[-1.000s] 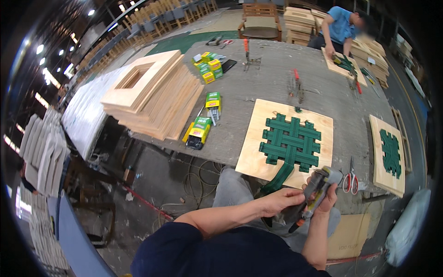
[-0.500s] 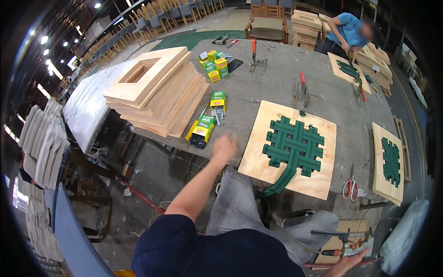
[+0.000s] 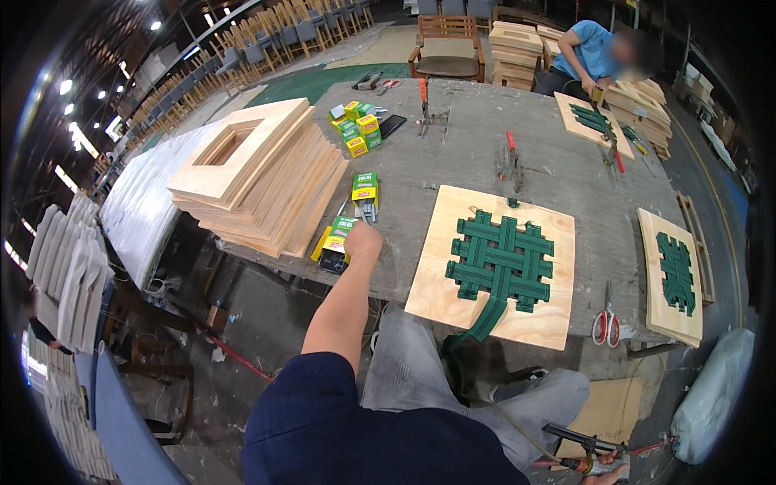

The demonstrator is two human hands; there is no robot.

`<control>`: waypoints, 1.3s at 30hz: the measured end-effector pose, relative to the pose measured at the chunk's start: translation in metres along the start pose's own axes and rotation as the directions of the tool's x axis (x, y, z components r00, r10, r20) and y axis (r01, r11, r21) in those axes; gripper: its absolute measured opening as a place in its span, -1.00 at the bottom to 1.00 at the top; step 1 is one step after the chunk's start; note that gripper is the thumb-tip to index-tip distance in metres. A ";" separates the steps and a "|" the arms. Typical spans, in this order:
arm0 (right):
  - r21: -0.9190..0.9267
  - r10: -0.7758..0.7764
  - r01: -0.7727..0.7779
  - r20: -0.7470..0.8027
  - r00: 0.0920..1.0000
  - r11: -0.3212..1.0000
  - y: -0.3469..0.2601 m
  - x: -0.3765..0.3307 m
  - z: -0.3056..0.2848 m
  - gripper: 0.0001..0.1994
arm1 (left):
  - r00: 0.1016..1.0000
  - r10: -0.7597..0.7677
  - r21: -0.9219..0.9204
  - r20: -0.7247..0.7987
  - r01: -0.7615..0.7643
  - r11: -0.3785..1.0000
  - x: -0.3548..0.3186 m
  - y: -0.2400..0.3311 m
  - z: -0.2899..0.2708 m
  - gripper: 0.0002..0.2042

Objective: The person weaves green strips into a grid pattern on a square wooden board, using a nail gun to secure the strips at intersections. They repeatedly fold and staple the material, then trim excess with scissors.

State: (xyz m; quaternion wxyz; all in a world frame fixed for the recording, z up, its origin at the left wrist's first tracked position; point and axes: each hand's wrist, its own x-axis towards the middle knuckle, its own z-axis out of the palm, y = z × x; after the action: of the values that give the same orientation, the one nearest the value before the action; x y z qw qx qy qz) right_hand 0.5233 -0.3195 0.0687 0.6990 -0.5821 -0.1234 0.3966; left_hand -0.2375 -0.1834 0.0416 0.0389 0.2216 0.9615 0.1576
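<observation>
My left hand (image 3: 364, 241) is at the table's near edge, its fingers curled beside an open green and yellow box (image 3: 342, 230). Loose staple strips (image 3: 366, 212) poke out of a second box (image 3: 364, 187) just beyond the fingertips; what the fingers pinch, if anything, is hidden. Low at the right, my right hand (image 3: 608, 475) holds a staple gun (image 3: 584, 440) with an air hose, partly cut off by the picture's rim. In front of me lies a plywood panel (image 3: 420, 283) with woven green webbing (image 3: 499, 259), one loose strip hanging over the table edge.
Stacked wooden frames (image 3: 267, 194) stand at the left on the grey table (image 3: 461, 145). Scissors (image 3: 606, 323) and another webbed panel (image 3: 675, 271) lie to the right. More small boxes (image 3: 356, 129) and clamps (image 3: 511, 162) lie farther back. A co-worker (image 3: 594, 56) works at the far right.
My left hand has moved left and forward to the staple boxes, and its fingers have curled. The staple gun in my right hand has shifted down. The view has turned slightly.
</observation>
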 end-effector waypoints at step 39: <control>0.014 0.077 -0.081 0.183 0.980 0.997 0.038 0.002 0.099 -0.43 | 0.964 0.246 0.144 0.100 -0.259 0.955 0.005 0.003 0.001 -0.78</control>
State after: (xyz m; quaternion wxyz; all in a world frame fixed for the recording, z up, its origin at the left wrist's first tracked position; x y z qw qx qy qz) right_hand 0.4467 -0.2471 0.0626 0.6747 -0.5401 -0.1594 0.4771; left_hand -0.2408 -0.1779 0.0419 0.0398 0.3511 0.9323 0.0764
